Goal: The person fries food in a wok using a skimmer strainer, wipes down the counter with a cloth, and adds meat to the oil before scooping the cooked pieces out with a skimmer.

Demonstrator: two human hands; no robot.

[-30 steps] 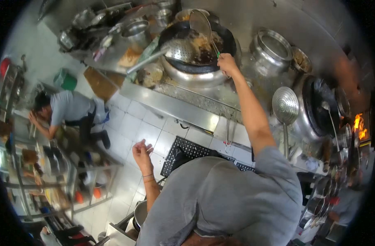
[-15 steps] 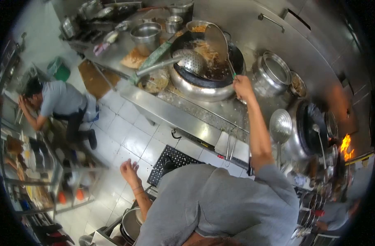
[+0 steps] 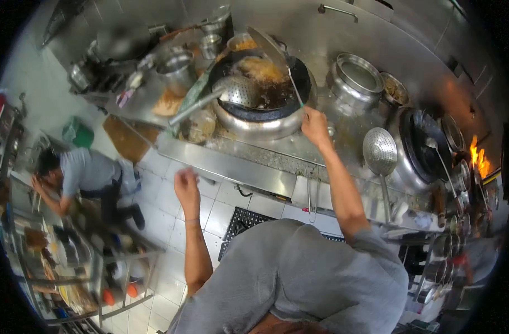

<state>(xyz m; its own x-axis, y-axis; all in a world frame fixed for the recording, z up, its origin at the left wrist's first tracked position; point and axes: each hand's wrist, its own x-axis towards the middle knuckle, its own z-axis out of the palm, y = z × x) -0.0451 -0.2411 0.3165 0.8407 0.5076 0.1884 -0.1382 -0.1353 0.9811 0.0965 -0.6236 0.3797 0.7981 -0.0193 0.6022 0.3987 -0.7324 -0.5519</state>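
My right hand (image 3: 316,129) is closed around the handle of a long skimmer (image 3: 270,51), whose flat mesh head is tilted above the back of a large wok (image 3: 260,123). Dark oil with golden food (image 3: 261,69) bubbles inside the wok. A perforated ladle (image 3: 236,91) rests across the wok's left side, its handle pointing toward the counter edge. My left hand (image 3: 186,186) is raised over the floor in front of the counter, fingers loosely curled and apart, with nothing in it.
Right of the wok stand a lidded steel pot (image 3: 359,78), another perforated ladle (image 3: 380,151) and a second wok (image 3: 424,146). Flames (image 3: 479,157) burn at the far right. A person (image 3: 87,178) bends over at the left, near a green bin (image 3: 78,132).
My left hand has risen toward the counter. The skimmer's head has tilted steeper and moved toward the wok's back edge. The view has shifted.
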